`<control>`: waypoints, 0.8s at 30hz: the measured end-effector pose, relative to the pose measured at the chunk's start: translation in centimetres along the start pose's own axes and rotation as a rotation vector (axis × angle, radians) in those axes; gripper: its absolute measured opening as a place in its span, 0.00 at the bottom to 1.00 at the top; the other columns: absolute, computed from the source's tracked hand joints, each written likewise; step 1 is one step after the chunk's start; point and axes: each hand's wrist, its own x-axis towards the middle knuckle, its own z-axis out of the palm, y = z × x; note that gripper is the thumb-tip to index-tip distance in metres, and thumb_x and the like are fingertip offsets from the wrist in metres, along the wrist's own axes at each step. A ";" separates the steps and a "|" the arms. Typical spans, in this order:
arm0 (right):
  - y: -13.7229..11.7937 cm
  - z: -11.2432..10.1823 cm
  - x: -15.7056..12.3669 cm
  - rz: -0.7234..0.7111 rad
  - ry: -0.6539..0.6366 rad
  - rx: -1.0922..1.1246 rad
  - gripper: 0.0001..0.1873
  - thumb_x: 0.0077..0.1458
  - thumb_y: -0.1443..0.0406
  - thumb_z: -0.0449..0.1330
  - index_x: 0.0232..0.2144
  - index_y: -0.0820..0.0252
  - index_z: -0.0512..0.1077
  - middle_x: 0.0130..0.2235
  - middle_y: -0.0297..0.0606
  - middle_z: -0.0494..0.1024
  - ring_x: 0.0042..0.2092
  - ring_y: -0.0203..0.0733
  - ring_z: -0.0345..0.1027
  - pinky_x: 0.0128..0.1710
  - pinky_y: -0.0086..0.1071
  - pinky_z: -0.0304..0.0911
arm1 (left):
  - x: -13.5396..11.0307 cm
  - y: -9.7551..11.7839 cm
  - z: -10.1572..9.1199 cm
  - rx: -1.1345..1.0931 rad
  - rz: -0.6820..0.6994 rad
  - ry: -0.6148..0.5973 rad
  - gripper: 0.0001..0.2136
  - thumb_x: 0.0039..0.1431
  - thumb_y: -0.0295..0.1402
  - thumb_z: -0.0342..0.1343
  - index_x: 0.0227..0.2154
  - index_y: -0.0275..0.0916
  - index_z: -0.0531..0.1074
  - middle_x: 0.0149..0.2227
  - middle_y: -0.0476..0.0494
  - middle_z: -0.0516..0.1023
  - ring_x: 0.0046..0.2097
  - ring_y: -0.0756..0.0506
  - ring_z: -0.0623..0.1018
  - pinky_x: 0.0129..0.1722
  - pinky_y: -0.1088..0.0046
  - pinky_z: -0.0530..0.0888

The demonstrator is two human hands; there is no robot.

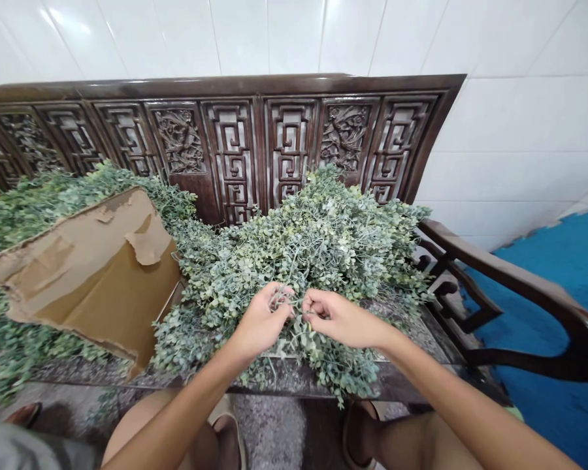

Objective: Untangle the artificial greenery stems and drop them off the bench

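Observation:
Side by side at the front of a heap of small-leaved green foliage (323, 228), my two hands pinch at thin stems. My left hand (264, 316) is closed around pale green stems (280, 297), its thumb and fingertips curled together. Just to the right, my right hand (338, 316) has its thumb and finger pressed together on a stem. A bunch of leafy sprigs (345, 365) hangs below the hands over the seat's front edge. The exact spot where the fingers meet the stems is partly hidden.
The foliage lies on a dark carved wooden bench (255, 88) with a curved armrest (519, 281) at right. A torn cardboard piece (93, 274) leans on more foliage at left. Blue matting (543, 274) lies beyond the armrest. Part of another person's foot (23, 416) shows at lower left.

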 end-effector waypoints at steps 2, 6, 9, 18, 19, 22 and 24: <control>0.1 0.0 0.1 0.035 -0.013 0.054 0.04 0.56 0.68 0.57 0.32 0.58 0.63 0.23 0.24 0.59 0.25 0.31 0.48 0.25 0.27 0.46 | -0.1 -0.3 0.0 0.146 0.072 0.056 0.11 0.51 0.25 0.51 0.39 0.40 0.68 0.35 0.49 0.73 0.35 0.48 0.72 0.36 0.74 0.67; 0.4 -0.1 0.2 0.083 0.013 0.196 0.08 0.56 0.64 0.61 0.34 0.59 0.65 0.24 0.25 0.63 0.25 0.31 0.52 0.26 0.27 0.49 | -0.1 -0.5 -0.4 0.273 0.116 0.032 0.12 0.55 0.26 0.51 0.43 0.41 0.67 0.33 0.52 0.72 0.33 0.48 0.71 0.35 0.73 0.65; 0.6 -0.1 0.0 0.115 0.058 0.305 0.14 0.55 0.58 0.65 0.37 0.60 0.67 0.27 0.29 0.71 0.29 0.34 0.62 0.32 0.30 0.58 | 0.0 -0.4 -0.9 0.165 0.076 -0.096 0.11 0.58 0.30 0.54 0.44 0.40 0.67 0.34 0.50 0.73 0.36 0.47 0.72 0.38 0.72 0.67; 0.6 0.1 0.2 0.140 0.204 0.284 0.19 0.51 0.52 0.68 0.32 0.60 0.69 0.26 0.32 0.76 0.28 0.36 0.68 0.31 0.31 0.62 | -0.1 -0.2 -0.7 -0.068 -0.068 -0.292 0.16 0.54 0.33 0.63 0.45 0.35 0.70 0.33 0.47 0.75 0.35 0.48 0.73 0.39 0.71 0.68; 0.4 0.1 0.2 0.139 0.221 0.282 0.19 0.51 0.52 0.68 0.32 0.60 0.69 0.26 0.32 0.75 0.28 0.36 0.68 0.31 0.31 0.62 | -0.1 -0.3 -0.7 -0.046 -0.063 -0.283 0.16 0.54 0.32 0.62 0.45 0.35 0.70 0.33 0.48 0.75 0.35 0.48 0.73 0.38 0.72 0.67; -0.3 0.3 0.1 0.146 0.240 0.305 0.20 0.49 0.52 0.68 0.31 0.61 0.70 0.25 0.32 0.75 0.27 0.35 0.67 0.30 0.31 0.61 | -0.2 -0.5 -0.6 0.089 -0.008 -0.250 0.14 0.54 0.30 0.60 0.43 0.36 0.70 0.31 0.49 0.74 0.33 0.48 0.72 0.36 0.72 0.67; -0.7 0.4 0.1 0.158 0.231 0.349 0.20 0.49 0.51 0.69 0.31 0.61 0.70 0.26 0.32 0.75 0.27 0.35 0.66 0.29 0.31 0.61 | -0.4 -0.7 -0.7 0.240 0.081 -0.194 0.11 0.55 0.30 0.58 0.41 0.37 0.70 0.29 0.50 0.73 0.31 0.48 0.70 0.33 0.73 0.65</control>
